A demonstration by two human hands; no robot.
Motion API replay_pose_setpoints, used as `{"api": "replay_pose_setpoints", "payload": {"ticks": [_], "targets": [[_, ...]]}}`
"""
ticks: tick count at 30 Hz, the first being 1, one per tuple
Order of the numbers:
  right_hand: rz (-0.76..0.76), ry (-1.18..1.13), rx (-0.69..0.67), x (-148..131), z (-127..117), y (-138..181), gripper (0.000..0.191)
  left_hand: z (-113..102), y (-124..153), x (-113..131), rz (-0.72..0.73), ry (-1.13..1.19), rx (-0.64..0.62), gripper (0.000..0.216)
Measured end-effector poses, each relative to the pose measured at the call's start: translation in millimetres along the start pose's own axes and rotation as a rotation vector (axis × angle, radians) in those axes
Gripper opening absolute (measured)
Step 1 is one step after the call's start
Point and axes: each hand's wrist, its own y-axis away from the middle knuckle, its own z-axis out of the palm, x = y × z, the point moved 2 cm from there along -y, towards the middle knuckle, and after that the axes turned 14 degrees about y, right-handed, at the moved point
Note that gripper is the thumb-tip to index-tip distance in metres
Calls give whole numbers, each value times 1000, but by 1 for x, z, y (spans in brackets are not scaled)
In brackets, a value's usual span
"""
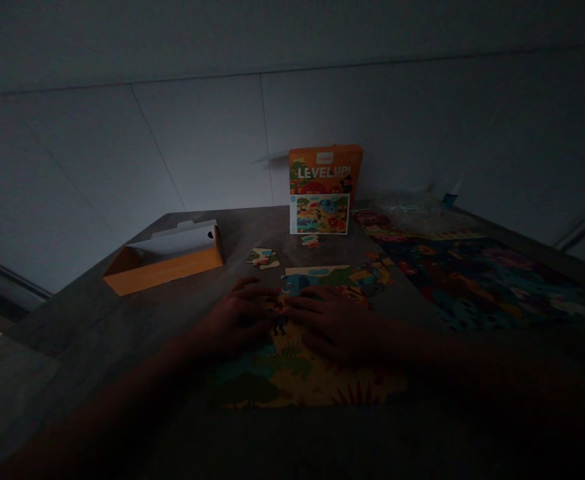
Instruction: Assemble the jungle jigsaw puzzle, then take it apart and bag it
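Note:
A partly joined jigsaw puzzle (292, 367) with animals and plants lies on the grey table in dim light. My left hand (240, 317) rests on its left upper part, fingers stretched toward the middle. From the other side, my right hand (330, 323) lies nearly flat across the puzzle, and the fingertips of both hands almost meet. I see no piece held in either hand, though the area under the fingers is hidden. Loose puzzle pieces (262, 258) lie beyond my left hand, and a smaller group (310, 241) sits before the picture card (320, 215).
An orange box (326, 163) marked "LEVEL UP!" stands behind the card. At the left is an open orange tray-shaped box (167, 267). Another dark, colourful puzzle (482, 280) covers the right side, with crumpled clear plastic (407, 207) behind it near the wall.

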Motion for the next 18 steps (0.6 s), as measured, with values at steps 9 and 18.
{"api": "replay_pose_setpoints", "payload": {"ticks": [9, 18], "targets": [[16, 15, -14, -1, -2, 0, 47, 1, 0, -2, -6, -4, 13, 23], [246, 238, 311, 13, -18, 5, 29, 1, 0, -4, -24, 4, 20, 24]]}}
